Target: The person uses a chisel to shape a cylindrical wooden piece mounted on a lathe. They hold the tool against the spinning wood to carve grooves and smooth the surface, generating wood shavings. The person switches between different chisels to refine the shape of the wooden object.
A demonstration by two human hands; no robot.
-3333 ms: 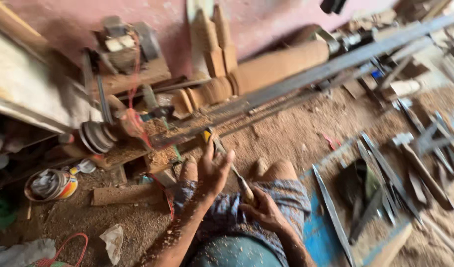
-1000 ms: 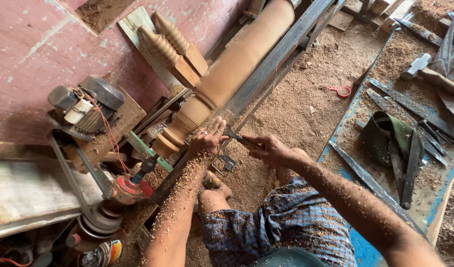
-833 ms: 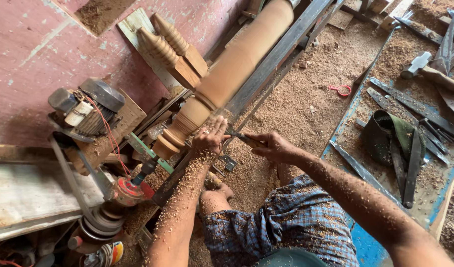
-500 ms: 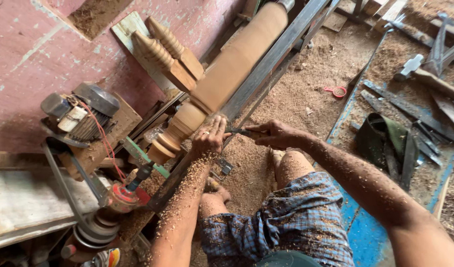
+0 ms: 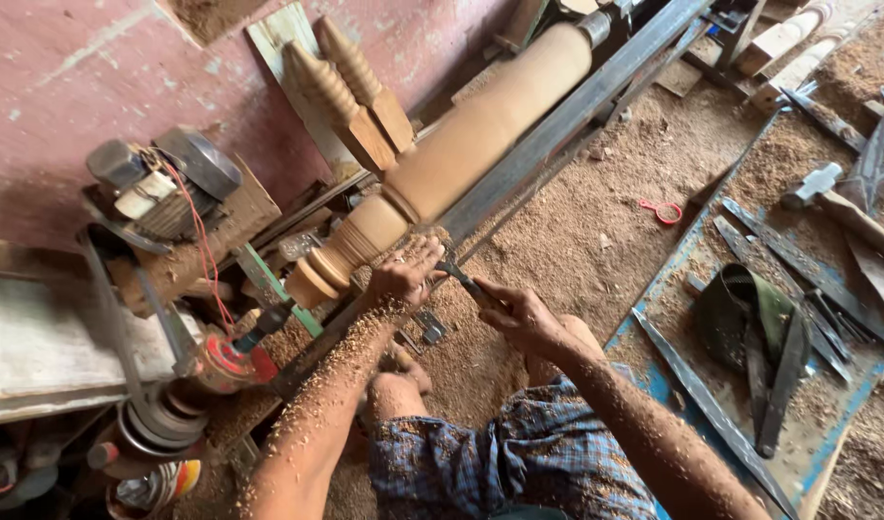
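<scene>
Sawdust floor (image 5: 596, 221) under lathe. Since a second ago, view crept closer; left hand (image 5: 403, 274) stayed pressed on chisel (image 5: 464, 281) against turned column (image 5: 461, 154), 11 o'clock; right hand (image 5: 519, 313) clenched its handle. Cutting went on.

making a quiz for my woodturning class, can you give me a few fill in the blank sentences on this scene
1. The left hand steadies the dark chisel against the ____ wooden column on the lathe.
2. The right hand grips the chisel's ____ end.
3. Both forearms are dusted with ____.
4. The hammer lies to the person's ____.

Missing words: long; rear; sawdust; right
</scene>
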